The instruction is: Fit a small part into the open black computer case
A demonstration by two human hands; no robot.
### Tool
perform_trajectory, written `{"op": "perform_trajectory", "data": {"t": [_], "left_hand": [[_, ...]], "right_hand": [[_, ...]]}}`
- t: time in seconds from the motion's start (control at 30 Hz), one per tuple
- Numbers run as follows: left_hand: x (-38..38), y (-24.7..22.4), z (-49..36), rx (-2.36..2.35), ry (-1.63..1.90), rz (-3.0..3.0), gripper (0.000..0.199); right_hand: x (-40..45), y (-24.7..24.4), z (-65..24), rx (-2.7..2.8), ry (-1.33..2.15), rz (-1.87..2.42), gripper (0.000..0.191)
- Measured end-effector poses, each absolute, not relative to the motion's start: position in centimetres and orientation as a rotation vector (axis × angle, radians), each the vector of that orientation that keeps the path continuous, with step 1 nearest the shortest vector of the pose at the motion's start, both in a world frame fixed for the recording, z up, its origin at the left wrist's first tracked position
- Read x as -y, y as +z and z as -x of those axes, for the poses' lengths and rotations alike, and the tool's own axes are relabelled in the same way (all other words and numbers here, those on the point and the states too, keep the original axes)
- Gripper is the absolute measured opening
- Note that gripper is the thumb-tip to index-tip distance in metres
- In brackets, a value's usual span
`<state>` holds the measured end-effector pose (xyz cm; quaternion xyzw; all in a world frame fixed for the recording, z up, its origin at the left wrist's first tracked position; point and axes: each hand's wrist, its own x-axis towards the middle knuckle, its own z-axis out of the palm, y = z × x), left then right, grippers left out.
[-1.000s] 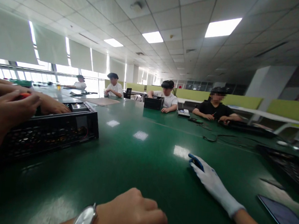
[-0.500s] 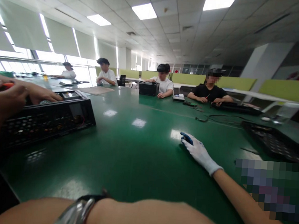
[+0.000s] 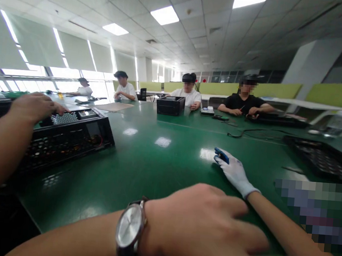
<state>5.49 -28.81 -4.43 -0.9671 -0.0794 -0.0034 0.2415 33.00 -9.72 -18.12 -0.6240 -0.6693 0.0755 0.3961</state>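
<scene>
In front of me my bare left hand (image 3: 207, 225), with a silver watch (image 3: 130, 225) at its wrist, reaches right above the green table. Its fingers are spread and blurred, with nothing visible in them. Beyond it, my right hand (image 3: 233, 168) wears a white work glove with blue coating on the palm side and lies over the table. The fingers are loosely bent, and I make out no object in them. At left, a co-worker's hand (image 3: 35, 105) is at an open black computer case (image 3: 69, 141).
A black perforated panel (image 3: 322, 155) lies at right beside a blurred-out area (image 3: 312, 214). Black cables (image 3: 256, 131) run across the table (image 3: 156, 166). Several people sit around it; one across has a black computer case (image 3: 170, 105).
My left hand has come into view, the forearm swinging up and the watch face now showing. The co-worker's orange-holding hand is no longer seen close by. The view has shifted slightly.
</scene>
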Motion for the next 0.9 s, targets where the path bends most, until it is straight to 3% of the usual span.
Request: {"op": "perform_trajectory", "data": {"t": [0.13, 0.33, 0.47, 0.7, 0.9], "left_hand": [[21.0, -5.8, -4.2, 0.504, -0.486, 2.717, 0.038], [5.9, -1.7, 2.2, 1.283, -0.541, 2.372, 0.041], [0.4, -0.2, 4.9, 1.601, -0.466, 2.232, 0.038], [0.6, -2.0, 1.7, 1.865, -0.320, 2.107, 0.038], [10.6, -1.5, -2.8, 1.748, -0.304, 2.296, 0.033]], "right_hand": [[9.5, -18.5, -33.1, 1.669, 0.205, 1.603, 0.057], [9.5, -19.6, -33.2, 1.751, 0.290, 1.590, 0.058], [9.5, -20.7, -33.5, 1.758, 0.301, 1.561, 0.055], [7.4, -21.6, -33.9, 1.496, 0.406, 1.679, 0.064], [8.1, -18.7, -34.2, 1.338, 0.413, 1.781, 0.079]]}}
